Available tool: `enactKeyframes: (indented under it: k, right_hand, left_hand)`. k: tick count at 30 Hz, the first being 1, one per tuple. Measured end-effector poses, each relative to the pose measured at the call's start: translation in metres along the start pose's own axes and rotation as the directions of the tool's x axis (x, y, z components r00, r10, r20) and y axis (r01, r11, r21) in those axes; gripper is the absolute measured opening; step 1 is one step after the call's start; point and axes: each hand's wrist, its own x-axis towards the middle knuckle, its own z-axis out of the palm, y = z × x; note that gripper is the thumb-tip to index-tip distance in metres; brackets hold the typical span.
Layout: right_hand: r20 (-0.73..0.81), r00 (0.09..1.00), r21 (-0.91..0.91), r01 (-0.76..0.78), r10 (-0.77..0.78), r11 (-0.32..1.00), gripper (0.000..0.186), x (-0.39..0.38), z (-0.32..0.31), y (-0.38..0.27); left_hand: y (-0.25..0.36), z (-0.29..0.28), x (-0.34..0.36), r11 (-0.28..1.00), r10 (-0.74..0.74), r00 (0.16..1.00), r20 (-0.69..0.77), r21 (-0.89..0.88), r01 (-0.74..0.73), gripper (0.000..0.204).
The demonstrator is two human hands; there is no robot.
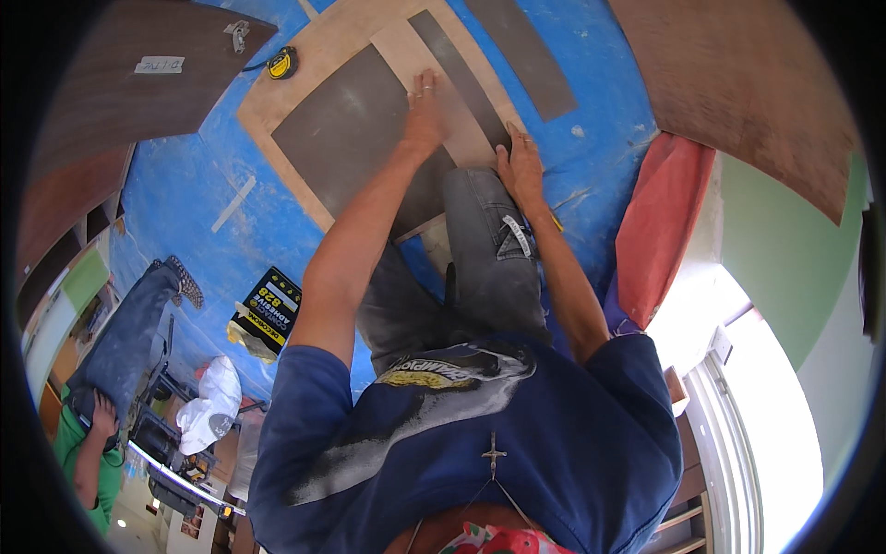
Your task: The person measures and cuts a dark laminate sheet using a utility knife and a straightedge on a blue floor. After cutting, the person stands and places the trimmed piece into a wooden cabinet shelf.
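Observation:
My left hand (425,118) rests flat on a pale wooden strip (468,140), fingers stretched out and slightly smeared by motion. The strip lies slantwise over a light wooden board (261,109). On either side of it are a large dark grey-brown panel (337,125) and a narrow dark strip (454,66). At the board's right edge, close to my knee, my right hand (524,168) lies with its fingers extended and its thumb apart. Neither hand grips anything that I can see.
Blue sheeting (175,212) covers the floor. Around the board are a yellow-black tape measure (283,63), a loose dark strip (524,60) and a black-yellow adhesive can (269,309). Large brown panels (738,83) flank the area. Another person (115,355) sits at left.

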Motion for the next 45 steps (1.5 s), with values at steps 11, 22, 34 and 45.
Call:
enactKeyframes:
  k: [11,22,34,45]
  right_hand:
    - [0.119,0.983,0.279,-0.166,0.137,0.946,0.025,0.032,0.013,0.026]
    - [0.073,0.997,0.065,-0.013,0.008,0.998,0.038,-0.013,-0.035,0.036]
    - [0.31,0.937,-0.161,-0.118,0.163,0.98,0.05,-0.114,-0.07,0.085]
    - [0.224,0.97,0.074,-0.109,0.091,0.991,0.053,0.055,-0.065,-0.022]
  left_hand:
    - [0.002,0.003,0.0,1.0,0.01,0.999,-0.042,0.002,-0.01,0.119]
    - [0.002,-0.003,0.0,1.0,-0.008,1.0,-0.022,0.011,0.008,0.12]
    - [-0.016,-0.025,0.019,0.982,0.018,0.998,0.052,0.184,-0.028,0.117]
    - [-0.027,-0.055,0.037,0.994,-0.098,0.994,0.057,0.052,0.095,0.131]
